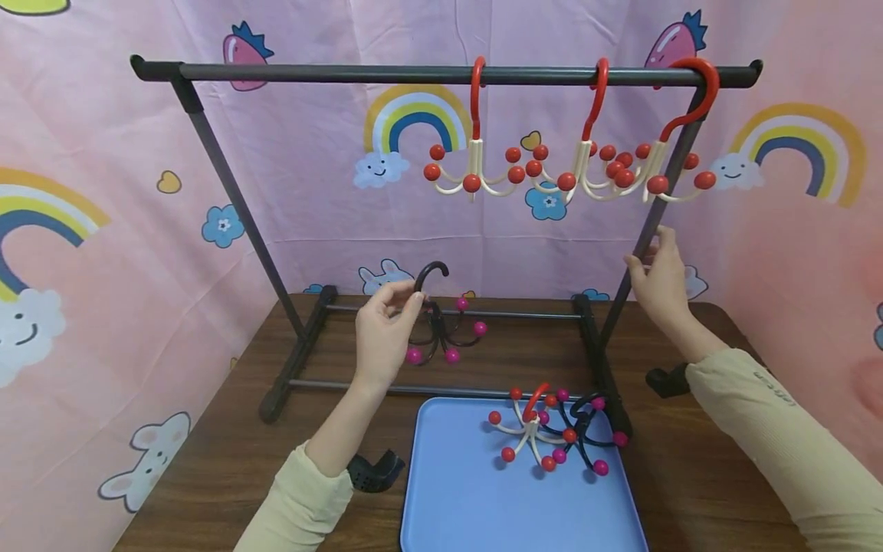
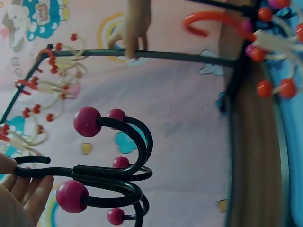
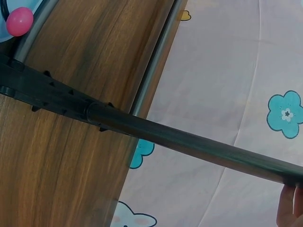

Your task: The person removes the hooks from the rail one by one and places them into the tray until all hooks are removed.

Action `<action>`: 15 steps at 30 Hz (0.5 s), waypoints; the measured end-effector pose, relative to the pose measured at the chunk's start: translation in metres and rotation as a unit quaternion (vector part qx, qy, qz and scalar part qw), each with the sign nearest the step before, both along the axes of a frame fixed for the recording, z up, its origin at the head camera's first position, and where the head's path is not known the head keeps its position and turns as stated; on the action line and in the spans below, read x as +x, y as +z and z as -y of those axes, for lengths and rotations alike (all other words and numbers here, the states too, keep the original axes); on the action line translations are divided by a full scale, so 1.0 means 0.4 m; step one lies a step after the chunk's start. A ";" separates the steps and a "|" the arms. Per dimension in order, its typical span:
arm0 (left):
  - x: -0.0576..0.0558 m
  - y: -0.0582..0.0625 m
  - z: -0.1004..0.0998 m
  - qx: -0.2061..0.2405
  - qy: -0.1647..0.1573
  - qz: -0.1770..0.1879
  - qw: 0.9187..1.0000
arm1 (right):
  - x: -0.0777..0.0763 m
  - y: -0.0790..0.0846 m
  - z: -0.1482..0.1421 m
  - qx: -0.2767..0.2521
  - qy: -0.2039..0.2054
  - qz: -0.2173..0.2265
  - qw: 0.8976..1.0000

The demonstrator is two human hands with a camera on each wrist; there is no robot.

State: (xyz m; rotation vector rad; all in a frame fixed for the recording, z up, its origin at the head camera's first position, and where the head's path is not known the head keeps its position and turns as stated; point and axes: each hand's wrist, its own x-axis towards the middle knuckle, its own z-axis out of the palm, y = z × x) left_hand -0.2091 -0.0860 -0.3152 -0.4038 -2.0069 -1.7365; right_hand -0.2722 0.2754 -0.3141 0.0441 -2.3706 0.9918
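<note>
While your left hand (image 1: 382, 333) is pinching the black hanger (image 1: 438, 322) by its hook in the air beyond the tray's (image 1: 510, 514) far left corner, a slack pinch could be letting it twist. Your right hand (image 1: 660, 284) is gripping the rack post (image 1: 621, 299), where a sharp pull could be tipping everything. Near the tray's far right corner, two hangers (image 1: 531, 426) are overlapping, so one could be snagging the other.

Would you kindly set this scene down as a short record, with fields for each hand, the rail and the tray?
left hand: holds black hanger with pink balls, near its hook
right hand: holds rack's right post
rail: three red-hooked hangers, all toward the right
blue tray: one red-hooked hanger, another black hanger
</note>
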 end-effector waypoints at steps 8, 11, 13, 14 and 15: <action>0.059 -0.073 -0.027 -0.019 -0.060 0.078 0.995 | -0.003 -0.004 -0.004 -0.002 0.000 -0.015 1.000; 0.084 -0.090 -0.039 -0.029 -0.063 0.098 0.993 | -0.002 -0.004 -0.003 -0.002 0.000 -0.010 1.000; 0.094 -0.106 -0.044 -0.034 -0.064 0.110 0.991 | -0.001 -0.005 -0.002 -0.003 0.001 -0.005 1.000; 0.098 -0.114 -0.046 -0.034 -0.067 0.115 0.991 | -0.001 -0.005 -0.002 -0.002 0.001 -0.003 1.000; 0.102 -0.121 -0.048 -0.034 -0.070 0.119 0.990 | -0.001 -0.006 -0.002 -0.002 0.002 0.000 1.000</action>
